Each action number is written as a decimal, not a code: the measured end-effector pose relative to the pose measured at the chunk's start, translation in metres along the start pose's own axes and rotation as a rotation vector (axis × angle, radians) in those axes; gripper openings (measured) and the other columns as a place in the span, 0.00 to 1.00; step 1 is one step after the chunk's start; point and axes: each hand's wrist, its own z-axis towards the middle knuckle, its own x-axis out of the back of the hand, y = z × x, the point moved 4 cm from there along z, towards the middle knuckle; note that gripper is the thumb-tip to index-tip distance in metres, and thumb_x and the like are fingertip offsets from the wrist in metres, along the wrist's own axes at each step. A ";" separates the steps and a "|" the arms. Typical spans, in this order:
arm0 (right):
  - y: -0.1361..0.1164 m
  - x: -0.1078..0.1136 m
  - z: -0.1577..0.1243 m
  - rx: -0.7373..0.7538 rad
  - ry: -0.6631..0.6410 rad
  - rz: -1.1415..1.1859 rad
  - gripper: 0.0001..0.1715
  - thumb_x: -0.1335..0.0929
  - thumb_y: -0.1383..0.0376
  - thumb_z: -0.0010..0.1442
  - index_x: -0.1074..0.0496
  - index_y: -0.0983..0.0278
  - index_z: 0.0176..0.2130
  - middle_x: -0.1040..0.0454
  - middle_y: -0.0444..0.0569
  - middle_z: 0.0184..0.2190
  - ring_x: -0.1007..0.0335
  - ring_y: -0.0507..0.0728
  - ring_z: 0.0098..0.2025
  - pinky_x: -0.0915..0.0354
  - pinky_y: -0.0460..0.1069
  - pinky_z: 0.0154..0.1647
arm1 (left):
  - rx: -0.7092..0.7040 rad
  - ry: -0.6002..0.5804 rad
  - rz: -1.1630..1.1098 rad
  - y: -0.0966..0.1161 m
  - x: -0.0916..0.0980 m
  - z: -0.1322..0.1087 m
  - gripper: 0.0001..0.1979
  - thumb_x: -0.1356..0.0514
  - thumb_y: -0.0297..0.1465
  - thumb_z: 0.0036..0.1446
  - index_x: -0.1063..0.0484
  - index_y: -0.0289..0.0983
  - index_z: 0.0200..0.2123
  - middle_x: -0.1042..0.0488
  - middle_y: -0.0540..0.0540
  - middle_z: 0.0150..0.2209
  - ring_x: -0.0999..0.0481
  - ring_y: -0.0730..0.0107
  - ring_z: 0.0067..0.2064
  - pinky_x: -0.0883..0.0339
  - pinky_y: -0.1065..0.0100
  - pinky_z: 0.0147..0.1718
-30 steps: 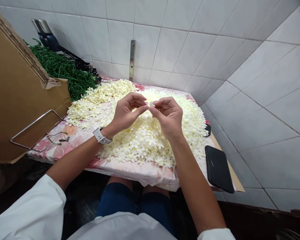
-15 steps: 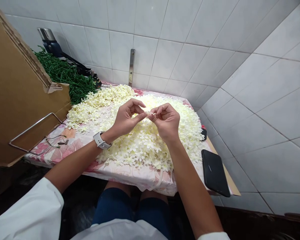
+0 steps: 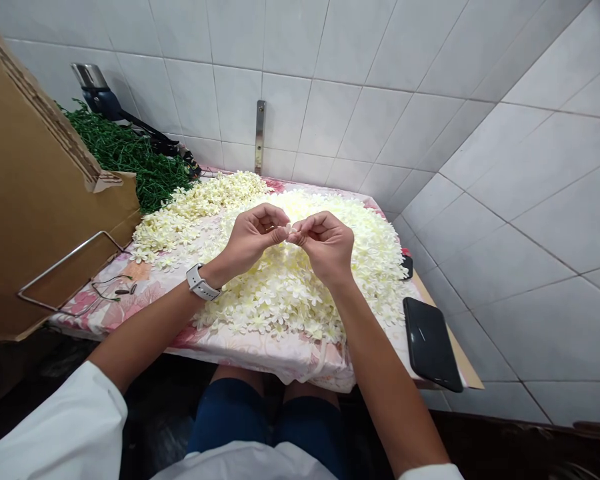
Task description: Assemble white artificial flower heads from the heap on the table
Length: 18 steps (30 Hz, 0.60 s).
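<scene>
My left hand (image 3: 253, 239) and my right hand (image 3: 329, 245) meet fingertip to fingertip above a wide heap of artificial white flowers (image 3: 300, 297). Between the pinched thumbs and forefingers shows a small white flower (image 3: 291, 229), mostly covered by the fingers. Both hands are closed on it, the other fingers curled. A watch with a pale strap (image 3: 203, 283) circles my left wrist. Left of the big heap lies a smaller pile of yellowish-white flowers (image 3: 207, 203).
Green plastic stems (image 3: 125, 157) and a dark flask (image 3: 97, 93) are at the back left, behind a cardboard box (image 3: 45, 180). A wire frame (image 3: 65, 257) and small dark bits (image 3: 125, 291) lie left. A black phone (image 3: 431, 343) rests at the table's right edge. Tiled walls (image 3: 360, 120) rise behind and right.
The fingertips of both hands have come closer together around the small flower, and the right hand has moved slightly left and down. The camera view has shifted a little.
</scene>
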 end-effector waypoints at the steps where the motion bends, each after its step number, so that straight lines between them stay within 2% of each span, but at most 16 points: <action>1: 0.000 0.000 0.000 0.009 -0.008 -0.020 0.27 0.14 0.57 0.33 0.27 0.62 0.27 0.23 0.40 0.25 0.27 0.50 0.27 0.27 0.47 0.30 | -0.002 0.016 -0.009 0.000 0.001 0.000 0.18 0.21 0.35 0.40 0.23 0.35 0.31 0.24 0.50 0.30 0.26 0.80 0.31 0.30 0.76 0.31; 4: -0.001 0.001 -0.001 0.041 -0.027 -0.067 0.24 0.15 0.60 0.35 0.23 0.62 0.30 0.21 0.41 0.27 0.27 0.49 0.27 0.30 0.46 0.28 | -0.019 0.089 -0.020 0.001 0.005 0.001 0.17 0.20 0.33 0.38 0.22 0.36 0.28 0.24 0.51 0.27 0.26 0.81 0.28 0.30 0.77 0.29; 9: 0.002 0.001 -0.001 0.028 -0.053 -0.098 0.18 0.16 0.60 0.43 0.22 0.62 0.31 0.19 0.43 0.29 0.23 0.51 0.32 0.26 0.48 0.34 | -0.080 0.200 0.018 0.004 0.008 0.000 0.19 0.19 0.35 0.34 0.23 0.36 0.27 0.23 0.52 0.26 0.26 0.80 0.27 0.31 0.77 0.27; 14: 0.005 0.002 -0.002 0.029 -0.048 -0.078 0.20 0.15 0.61 0.38 0.22 0.61 0.30 0.19 0.42 0.27 0.23 0.51 0.29 0.27 0.47 0.30 | -0.195 0.176 0.213 0.009 0.002 -0.003 0.17 0.22 0.36 0.42 0.24 0.36 0.29 0.23 0.51 0.28 0.24 0.78 0.30 0.29 0.75 0.31; 18: 0.002 0.000 -0.003 0.054 -0.031 -0.087 0.21 0.15 0.62 0.36 0.21 0.61 0.30 0.19 0.42 0.26 0.23 0.52 0.27 0.28 0.47 0.28 | -0.153 0.124 0.182 0.003 0.002 -0.003 0.17 0.24 0.39 0.46 0.24 0.37 0.33 0.23 0.51 0.31 0.24 0.79 0.32 0.29 0.74 0.32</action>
